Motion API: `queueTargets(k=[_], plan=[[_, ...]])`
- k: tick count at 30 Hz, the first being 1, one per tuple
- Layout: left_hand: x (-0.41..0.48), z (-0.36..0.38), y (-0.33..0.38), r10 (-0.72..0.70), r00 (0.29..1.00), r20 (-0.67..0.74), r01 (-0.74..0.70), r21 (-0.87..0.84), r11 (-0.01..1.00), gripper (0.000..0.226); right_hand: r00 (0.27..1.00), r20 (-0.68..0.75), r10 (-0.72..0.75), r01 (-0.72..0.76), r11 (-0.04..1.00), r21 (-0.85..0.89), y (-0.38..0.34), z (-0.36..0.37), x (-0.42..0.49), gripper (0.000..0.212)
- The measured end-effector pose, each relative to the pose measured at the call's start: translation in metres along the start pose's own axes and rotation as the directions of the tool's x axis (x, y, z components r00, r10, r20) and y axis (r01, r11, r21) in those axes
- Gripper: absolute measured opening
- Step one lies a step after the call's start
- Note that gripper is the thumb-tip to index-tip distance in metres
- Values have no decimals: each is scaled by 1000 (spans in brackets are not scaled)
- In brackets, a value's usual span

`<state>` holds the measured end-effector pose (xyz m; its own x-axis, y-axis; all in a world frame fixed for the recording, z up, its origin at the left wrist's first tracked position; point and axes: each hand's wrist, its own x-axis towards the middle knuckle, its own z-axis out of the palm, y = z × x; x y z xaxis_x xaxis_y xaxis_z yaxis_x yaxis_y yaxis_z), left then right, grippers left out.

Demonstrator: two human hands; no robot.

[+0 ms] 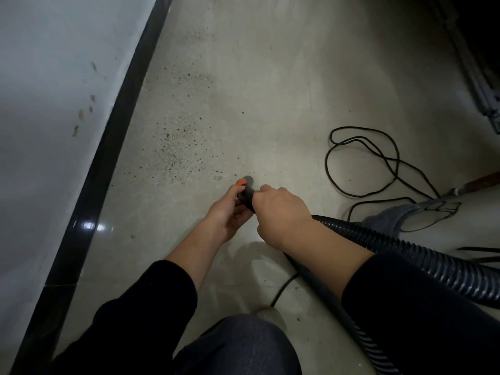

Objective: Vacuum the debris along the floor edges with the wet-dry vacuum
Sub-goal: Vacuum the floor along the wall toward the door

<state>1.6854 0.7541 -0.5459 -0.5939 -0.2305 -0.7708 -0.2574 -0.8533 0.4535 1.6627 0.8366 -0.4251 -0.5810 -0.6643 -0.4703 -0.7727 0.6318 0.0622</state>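
Note:
A black ribbed vacuum hose (400, 250) runs in from the right and ends in a dark nozzle (247, 189) with an orange tip, held just above the pale floor. My right hand (281, 215) grips the hose end from above. My left hand (227, 212) holds the nozzle from the left, fingers curled round it near the orange part. Patches of gritty debris (176, 150) lie on the floor ahead and to the left, between the nozzle and the black baseboard (108, 147). More debris (194, 77) lies farther along the edge.
A white wall (48, 90) rises left of the baseboard. A thin black cord (378, 161) loops on the floor at the right. A grey shoe-like object (405, 215) sits behind the hose. Dark metal rails (484, 96) lie at the upper right. My knee (249, 345) is at the bottom.

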Motion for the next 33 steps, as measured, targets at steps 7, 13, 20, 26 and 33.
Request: queueTargets(k=[7, 13, 20, 26, 33], plan=[[0, 11, 1, 18, 1000, -16, -18, 8, 1000, 40, 1000, -12, 10, -10, 1000, 8, 4, 0, 3, 31], [0, -5, 2, 43, 998, -42, -44, -43, 998, 44, 999, -38, -37, 37, 999, 18, 0, 0, 3, 29], [-10, -30, 3, 84, 995, -54, -88, -66, 994, 37, 993, -33, -116, 117, 993, 21, -14, -1, 2, 28], [-15, -39, 9, 109, 991, -79, -115, -77, 990, 24, 989, -56, -139, 140, 990, 13, -23, 1, 6, 30], [-16, -48, 16, 120, 987, -104, -129, -94, 987, 14, 981, -75, -178, 176, 984, -34, -33, 2, 11, 33]])
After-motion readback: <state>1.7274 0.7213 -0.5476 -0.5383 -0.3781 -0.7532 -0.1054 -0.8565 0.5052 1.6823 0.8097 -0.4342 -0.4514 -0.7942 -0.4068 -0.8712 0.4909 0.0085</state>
